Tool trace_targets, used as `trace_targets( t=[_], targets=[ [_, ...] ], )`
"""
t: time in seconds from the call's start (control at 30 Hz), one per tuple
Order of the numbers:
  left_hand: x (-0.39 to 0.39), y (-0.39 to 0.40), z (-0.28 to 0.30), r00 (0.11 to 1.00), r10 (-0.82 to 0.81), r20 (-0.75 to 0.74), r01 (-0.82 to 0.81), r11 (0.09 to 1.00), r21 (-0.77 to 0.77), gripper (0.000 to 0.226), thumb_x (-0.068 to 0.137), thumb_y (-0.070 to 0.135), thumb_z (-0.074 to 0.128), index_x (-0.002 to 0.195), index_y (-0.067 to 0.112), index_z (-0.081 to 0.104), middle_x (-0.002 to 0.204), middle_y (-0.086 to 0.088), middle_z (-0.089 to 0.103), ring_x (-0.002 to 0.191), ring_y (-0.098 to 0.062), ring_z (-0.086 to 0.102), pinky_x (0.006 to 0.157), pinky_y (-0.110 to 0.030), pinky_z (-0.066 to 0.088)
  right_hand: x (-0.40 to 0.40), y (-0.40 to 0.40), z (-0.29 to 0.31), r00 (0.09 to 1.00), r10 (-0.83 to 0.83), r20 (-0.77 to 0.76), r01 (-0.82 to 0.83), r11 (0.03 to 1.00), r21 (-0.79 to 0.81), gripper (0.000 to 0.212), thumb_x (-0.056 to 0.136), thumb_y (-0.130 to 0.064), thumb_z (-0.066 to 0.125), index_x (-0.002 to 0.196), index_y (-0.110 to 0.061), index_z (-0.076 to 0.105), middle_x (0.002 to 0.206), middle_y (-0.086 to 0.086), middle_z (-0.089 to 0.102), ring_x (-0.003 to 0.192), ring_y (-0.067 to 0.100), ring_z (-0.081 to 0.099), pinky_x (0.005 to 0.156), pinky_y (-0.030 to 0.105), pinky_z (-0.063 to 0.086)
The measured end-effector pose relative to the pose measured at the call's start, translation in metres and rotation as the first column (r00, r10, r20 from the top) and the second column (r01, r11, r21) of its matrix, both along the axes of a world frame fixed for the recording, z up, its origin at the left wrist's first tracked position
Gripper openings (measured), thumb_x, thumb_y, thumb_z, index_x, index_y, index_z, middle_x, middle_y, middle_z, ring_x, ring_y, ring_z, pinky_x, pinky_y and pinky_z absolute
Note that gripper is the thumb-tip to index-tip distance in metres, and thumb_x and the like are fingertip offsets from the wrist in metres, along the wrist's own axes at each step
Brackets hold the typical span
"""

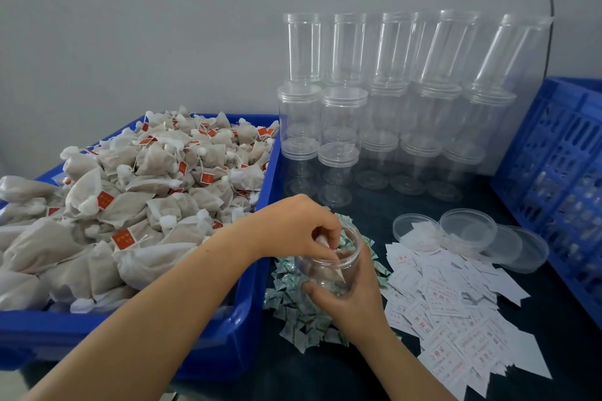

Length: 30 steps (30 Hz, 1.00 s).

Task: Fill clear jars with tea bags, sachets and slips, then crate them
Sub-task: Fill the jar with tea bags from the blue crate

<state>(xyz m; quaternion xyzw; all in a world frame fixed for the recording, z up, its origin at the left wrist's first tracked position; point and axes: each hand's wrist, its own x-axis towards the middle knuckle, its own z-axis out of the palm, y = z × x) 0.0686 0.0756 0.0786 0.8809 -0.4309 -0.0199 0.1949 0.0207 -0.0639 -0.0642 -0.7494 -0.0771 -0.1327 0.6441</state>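
My right hand grips an open clear jar from below and the side, tilted over the heap of green-and-white sachets. My left hand hovers at the jar's mouth, with its fingertips pinching a tea bag that dips into the jar. A blue bin on the left is piled high with tea bags bearing red tags. White slips with red print lie spread to the right of the jar.
Stacked empty clear jars with lids stand against the grey wall at the back. Loose clear lids lie beyond the slips. A blue slatted crate stands at the right edge of the dark table.
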Motion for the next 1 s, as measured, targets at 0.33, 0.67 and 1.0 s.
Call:
trace_targets(
  t=[0.33, 0.67, 1.0],
  targets=[
    [0.001, 0.000, -0.001, 0.998, -0.032, -0.049, 0.031, 0.999, -0.006, 0.021, 0.089, 0.029, 0.065, 0.088, 0.012, 0.076, 0.077, 0.001, 0.071, 0.069, -0.013, 0.062, 0.070, -0.027, 0.048, 0.000, 0.001, 0.000, 0.999, 0.035, 0.003, -0.035, 0.998, 0.052, 0.102, 0.059, -0.041, 0.091, 0.143, -0.048, 0.035, 0.145, -0.002, 0.048, 0.133, 0.018, 0.051, 0.103, 0.047, 0.051],
    [0.024, 0.027, -0.001, 0.944, 0.317, 0.088, -0.261, 0.884, -0.388, 0.017, 0.094, 0.025, 0.055, 0.086, 0.015, 0.066, 0.072, 0.000, 0.065, 0.064, -0.013, 0.058, 0.061, -0.024, 0.048, -0.003, 0.000, 0.001, 0.999, -0.015, 0.050, 0.015, 1.000, 0.008, 0.093, 0.052, -0.051, 0.087, 0.126, -0.070, 0.035, 0.132, -0.012, 0.050, 0.122, -0.001, 0.051, 0.096, 0.011, 0.046],
    [0.076, 0.065, -0.045, 0.630, 0.728, 0.270, -0.765, 0.642, 0.051, 0.054, 0.094, 0.020, 0.054, 0.145, 0.025, 0.037, 0.157, -0.010, 0.016, 0.144, -0.030, 0.013, 0.116, -0.045, 0.017, -0.003, -0.003, -0.001, 0.999, 0.002, 0.032, -0.002, 1.000, -0.010, 0.099, 0.049, -0.062, 0.087, 0.131, -0.069, 0.031, 0.134, -0.013, 0.047, 0.125, 0.004, 0.049, 0.102, 0.027, 0.049]
  ],
)
